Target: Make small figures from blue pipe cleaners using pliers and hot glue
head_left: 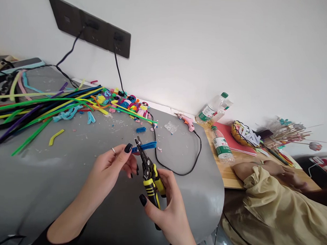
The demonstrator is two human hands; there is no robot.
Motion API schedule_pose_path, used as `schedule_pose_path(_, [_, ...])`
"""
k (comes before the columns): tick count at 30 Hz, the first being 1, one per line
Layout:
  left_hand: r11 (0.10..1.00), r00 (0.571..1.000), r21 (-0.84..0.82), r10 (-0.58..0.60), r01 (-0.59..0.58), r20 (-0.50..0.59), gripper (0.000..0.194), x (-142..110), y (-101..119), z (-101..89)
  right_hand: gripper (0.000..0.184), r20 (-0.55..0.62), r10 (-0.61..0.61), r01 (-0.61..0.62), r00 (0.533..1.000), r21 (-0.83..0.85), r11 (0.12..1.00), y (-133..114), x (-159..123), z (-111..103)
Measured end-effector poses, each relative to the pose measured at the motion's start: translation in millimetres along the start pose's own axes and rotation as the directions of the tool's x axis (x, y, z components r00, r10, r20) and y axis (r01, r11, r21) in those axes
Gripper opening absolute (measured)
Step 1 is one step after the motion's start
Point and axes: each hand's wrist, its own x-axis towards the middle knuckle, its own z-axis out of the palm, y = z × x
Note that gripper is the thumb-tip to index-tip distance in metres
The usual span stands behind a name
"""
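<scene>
Between thumb and fingers, my left hand (111, 165) pinches one end of a folded blue pipe cleaner (148, 146). My right hand (170, 206) is closed around the yellow-and-black handles of a pair of wire strippers (149, 178). Their dark jaws cross the blue strip just right of my left fingertips; whether they bite into it I cannot tell. A short blue pipe cleaner piece (140, 130) lies on the grey table (108, 210) just beyond the jaws. Further left rests a bent yellow piece (56, 137).
Many coloured pipe cleaners (42, 106) and small pipe-cleaner figures (126, 103) lie at the back left. A pink glue gun (187, 121) trails its black cord (177, 173) across the table. Plastic bottles (222, 146) stand or lean at right, near another person's arm (264, 177).
</scene>
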Motion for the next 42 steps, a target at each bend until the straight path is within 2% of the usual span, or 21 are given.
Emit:
schedule_pose_path(3, [0.999,0.999,-0.027,-0.015,0.016,0.037,0.050,-0.9,0.7,1.4,0.051,0.002,0.011,-0.011,1.000,0.003,1.000,0.4,-0.8,1.4])
schedule_pose_path(12, [0.993,0.997,-0.099,-0.065,0.069,0.041,0.052,2.4,3.7,2.2,0.052,-0.026,-0.009,0.009,1.000,0.006,1.000,3.0,-1.6,1.9])
schedule_pose_path(19, [0.983,0.996,-0.161,-0.087,0.087,0.004,0.052,-1.5,3.0,2.7,0.053,-0.016,-0.025,0.026,1.000,0.015,1.000,5.8,-0.8,5.0])
schedule_pose_path(24, [0.966,0.988,-0.217,-0.152,0.142,-0.032,0.049,-1.2,2.7,2.0,0.051,-0.044,-0.025,0.026,0.999,0.025,0.999,14.5,-3.1,7.9])
schedule_pose_path(29, [0.973,0.988,-0.184,-0.150,0.142,-0.029,0.054,-0.3,0.5,-1.1,0.054,-0.072,-0.039,0.042,0.997,0.037,0.998,18.1,-2.2,9.0])
schedule_pose_path(37, [0.992,0.995,-0.067,-0.103,0.103,-0.003,0.053,1.2,2.8,-3.9,0.055,-0.044,-0.049,0.050,0.998,0.030,0.998,20.9,-1.8,10.1])
schedule_pose_path(42, [0.994,0.995,-0.030,-0.102,0.102,-0.009,0.053,2.0,1.7,-3.5,0.054,-0.068,-0.066,0.069,0.995,0.043,0.997,25.7,-2.7,12.3])
